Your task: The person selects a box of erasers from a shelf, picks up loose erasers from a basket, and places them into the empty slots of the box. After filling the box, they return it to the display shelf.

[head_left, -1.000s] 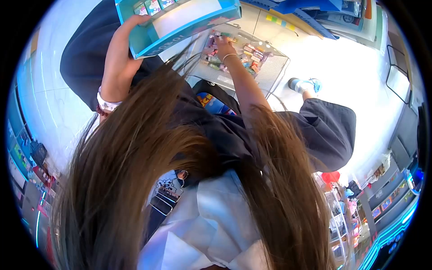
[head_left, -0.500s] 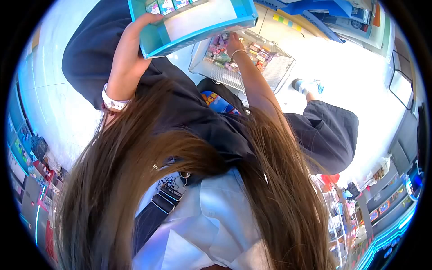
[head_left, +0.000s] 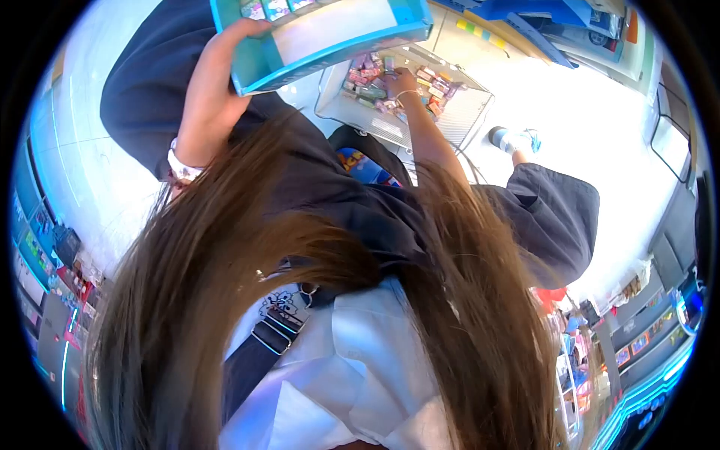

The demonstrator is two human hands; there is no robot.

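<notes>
My left hand (head_left: pixel 225 67) grips the near left corner of an open blue box (head_left: pixel 337 58), its thumb over the rim. Inside the box, several small printed packs (head_left: pixel 277 9) stand at the far left, beside a bare white bottom. My right hand (head_left: pixel 403 82) reaches into a wire mesh basket (head_left: pixel 465 112) among many small colourful packets (head_left: pixel 367 93). Its fingers are bent down at a small greenish item, and whether they grip it is too small to tell.
A dark backpack (head_left: pixel 367 154) with a colourful print lies below the basket. Blue boxes (head_left: pixel 547 15) are at the upper right. My shoe (head_left: pixel 514 140) is on the pale floor right of the basket. Long hair hangs over my lap. Shop shelves line both sides.
My right hand has moved slightly right and down within the basket, and more packets show to its left. The blue box has shifted very little, still in my left hand.
</notes>
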